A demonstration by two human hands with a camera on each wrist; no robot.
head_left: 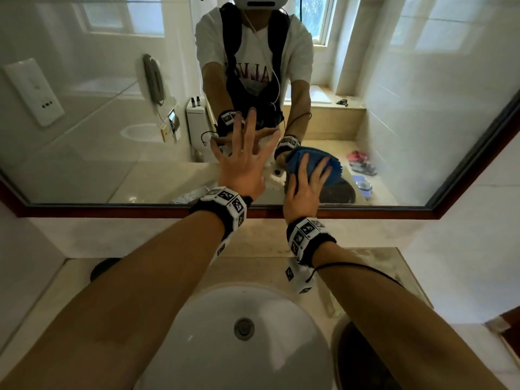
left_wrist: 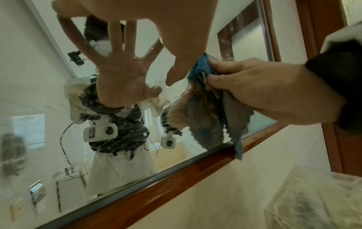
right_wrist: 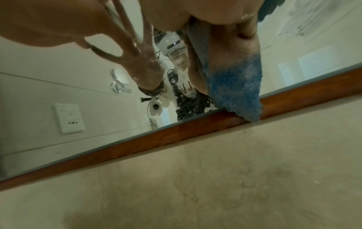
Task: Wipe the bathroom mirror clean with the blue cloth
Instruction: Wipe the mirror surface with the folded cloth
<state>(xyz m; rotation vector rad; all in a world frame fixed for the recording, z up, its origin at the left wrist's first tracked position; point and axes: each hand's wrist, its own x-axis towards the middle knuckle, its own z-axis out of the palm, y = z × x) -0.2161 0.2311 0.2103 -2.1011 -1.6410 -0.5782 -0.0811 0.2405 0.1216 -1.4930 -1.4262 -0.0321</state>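
Observation:
The wood-framed bathroom mirror (head_left: pixel 112 122) hangs above the counter. My left hand (head_left: pixel 244 156) is spread open with its fingertips touching the glass low in the middle; the left wrist view shows this hand (left_wrist: pixel 149 15) meeting its reflection. Just to its right, my right hand (head_left: pixel 306 178) holds the blue cloth (head_left: pixel 312 164) against the glass near the mirror's bottom edge. In the left wrist view the right hand (left_wrist: pixel 245 86) pinches the bunched cloth (left_wrist: pixel 203 69) between thumb and fingers. A corner of the cloth (right_wrist: pixel 235 86) hangs over the wooden frame (right_wrist: pixel 195 128).
A white sink (head_left: pixel 239 347) lies in the beige counter (head_left: pixel 365 257) under my arms. A dark round object (head_left: pixel 365 361) sits to the sink's right, and another dark object (head_left: pixel 104 267) at the back left. A clear box (left_wrist: pixel 313 201) stands on the counter.

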